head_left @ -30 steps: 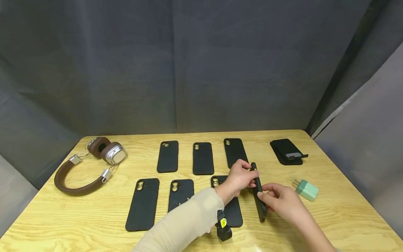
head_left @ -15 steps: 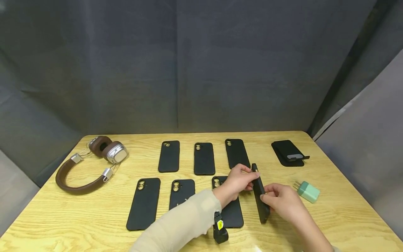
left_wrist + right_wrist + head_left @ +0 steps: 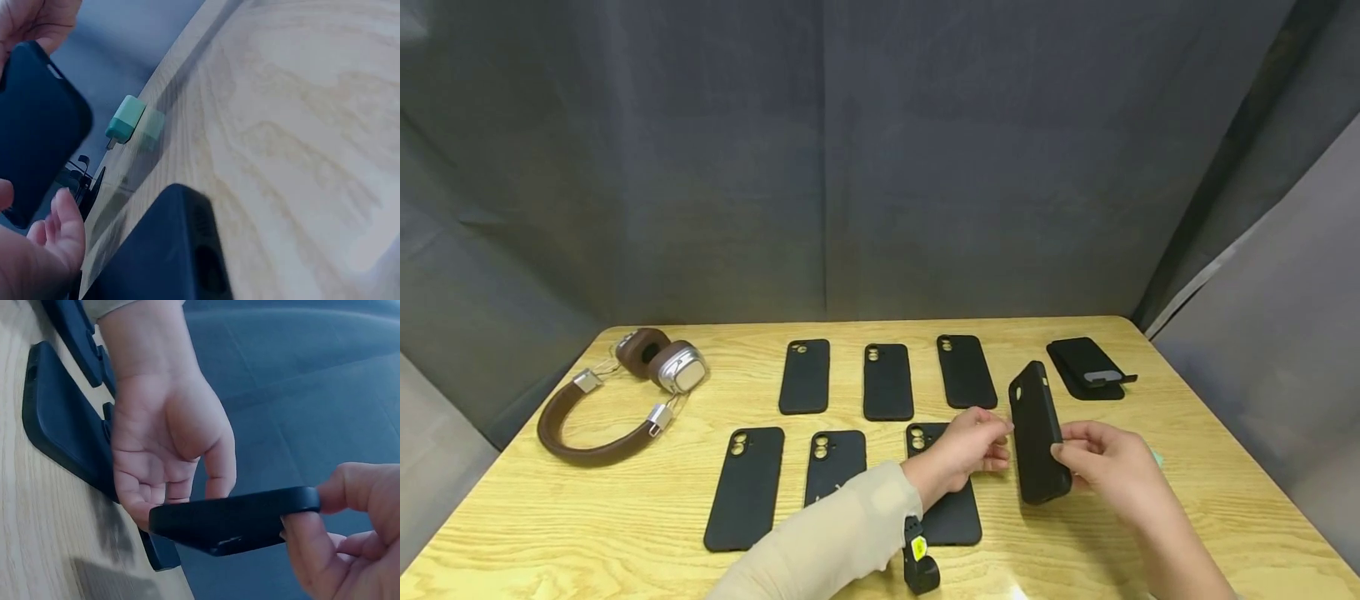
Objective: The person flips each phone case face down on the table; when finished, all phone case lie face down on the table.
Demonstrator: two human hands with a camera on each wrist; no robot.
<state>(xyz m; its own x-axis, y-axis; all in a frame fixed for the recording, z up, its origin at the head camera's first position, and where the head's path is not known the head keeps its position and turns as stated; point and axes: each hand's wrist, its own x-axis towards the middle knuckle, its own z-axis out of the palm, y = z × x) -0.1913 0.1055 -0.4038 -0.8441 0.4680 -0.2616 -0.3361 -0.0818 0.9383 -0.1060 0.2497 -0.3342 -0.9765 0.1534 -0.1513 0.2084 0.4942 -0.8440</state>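
My right hand pinches a black phone case by its lower right edge, thumb on one side. The case is tilted nearly upright above the table. Just left of it my left hand has loosely bent fingers and no grip on the case; in the right wrist view its fingertips come close to the case's far end, and contact there cannot be made out. Under the left forearm lies another black phone case, partly covered. In the left wrist view the raised case hangs between both hands.
Further black cases lie in two rows, such as this front-left case and this back-middle case. Brown headphones lie at left. A black folding stand is at back right. A green charger sits behind the right hand.
The case has risen and turned so its broad face shows. My left hand has let go of its upper edge and sits slightly lower. My right hand has moved right with the case.
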